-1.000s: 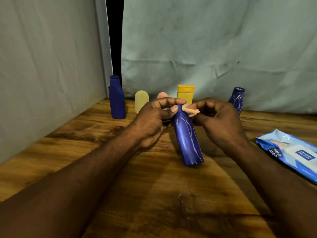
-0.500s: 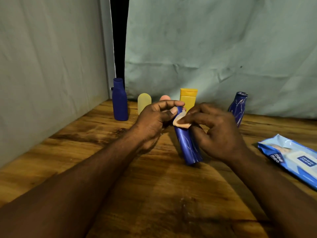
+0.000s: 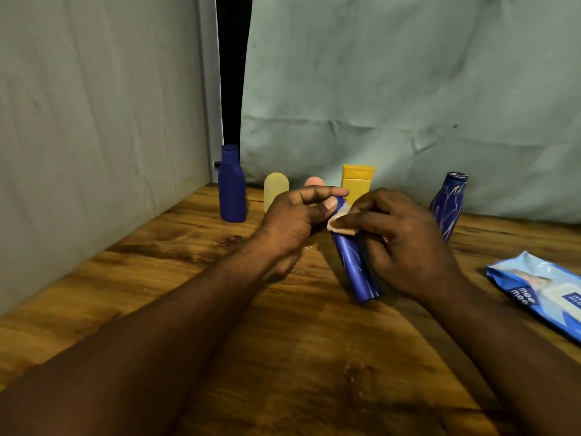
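Note:
A blue bottle with white streaks (image 3: 355, 265) stands tilted on the wooden table (image 3: 314, 357), its base near the middle. My left hand (image 3: 295, 221) grips its top end between thumb and fingers. My right hand (image 3: 405, 243) holds a small pale wipe (image 3: 338, 220) and presses it against the bottle's upper part, with the other fingers curled round the bottle's side. The bottle's cap is hidden by my fingers.
Along the back stand a dark blue bottle (image 3: 232, 184), a pale yellow bottle (image 3: 275, 188), a pinkish item (image 3: 313, 181) mostly hidden, a yellow tube (image 3: 357, 180) and a second streaked blue bottle (image 3: 448, 202). A blue wipes pack (image 3: 540, 291) lies at right. Cloth walls close the left and back.
My right hand has brought the wipe from the bottle's top edge down onto its upper side. The bottle has tilted a little nearer my right palm.

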